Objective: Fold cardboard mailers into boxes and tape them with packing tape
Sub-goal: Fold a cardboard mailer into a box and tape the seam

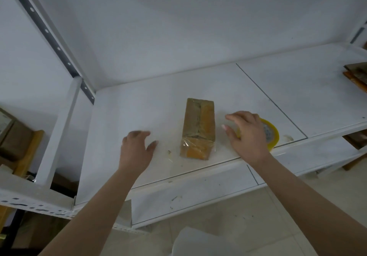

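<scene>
A small brown cardboard box [199, 128], closed and covered with clear tape, lies on the white shelf [127, 116] with loose tape at its near end. My left hand [137, 148] hovers open to the left of the box, apart from it. My right hand [248, 134] is open to the right of the box, fingers spread, over a roll of yellowish packing tape [271, 134] that lies flat near the shelf's front edge. The hand hides most of the roll; I cannot tell if it touches it.
A stack of flat cardboard mailers [357, 74] lies at the shelf's far right. A white upright post [59, 128] stands at the left. Brown boxes [14, 136] sit lower left. A lower shelf [190, 194] and tiled floor lie below.
</scene>
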A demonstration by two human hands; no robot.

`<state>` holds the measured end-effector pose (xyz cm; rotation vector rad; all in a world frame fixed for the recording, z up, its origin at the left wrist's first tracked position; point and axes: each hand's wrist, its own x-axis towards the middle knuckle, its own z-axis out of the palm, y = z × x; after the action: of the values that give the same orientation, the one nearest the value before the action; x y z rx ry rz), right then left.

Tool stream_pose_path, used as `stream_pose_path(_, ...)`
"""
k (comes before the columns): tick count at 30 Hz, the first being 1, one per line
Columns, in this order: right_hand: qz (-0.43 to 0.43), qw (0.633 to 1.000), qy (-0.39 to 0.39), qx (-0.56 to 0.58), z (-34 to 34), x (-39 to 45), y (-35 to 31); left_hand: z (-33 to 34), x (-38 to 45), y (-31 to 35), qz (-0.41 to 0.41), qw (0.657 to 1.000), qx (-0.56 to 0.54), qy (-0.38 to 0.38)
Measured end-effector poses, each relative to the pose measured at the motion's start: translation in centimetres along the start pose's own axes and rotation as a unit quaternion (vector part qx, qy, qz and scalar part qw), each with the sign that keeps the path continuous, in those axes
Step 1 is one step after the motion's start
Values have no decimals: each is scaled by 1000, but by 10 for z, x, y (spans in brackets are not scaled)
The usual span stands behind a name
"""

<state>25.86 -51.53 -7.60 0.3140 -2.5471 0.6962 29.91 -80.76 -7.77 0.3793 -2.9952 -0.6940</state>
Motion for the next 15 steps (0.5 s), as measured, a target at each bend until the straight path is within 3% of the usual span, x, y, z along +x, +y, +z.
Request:
stream_pose_path(2, -57, 997, 7, 58, 1, 0, -21, -9, 1, 28, 70, 978, -192, 51)
stream_pose_path(4, -76, 994, -11, 80, 7, -3, -35, -10, 1, 54, 134, 954, -267, 17)
stream_pose_path(8, -52, 991, -65, 101, 21, -15, -42, 5, 1, 64, 178, 963, -200, -39)
stream_pose_path(11, -74, 990, -56, 108, 24, -18, -42, 13, 1, 51, 202, 956, -209, -26)
stream_pose_path(15, -130, 991, -34, 23, 22, -16, -44, 24, -5, 44, 253, 941, -226, 16)
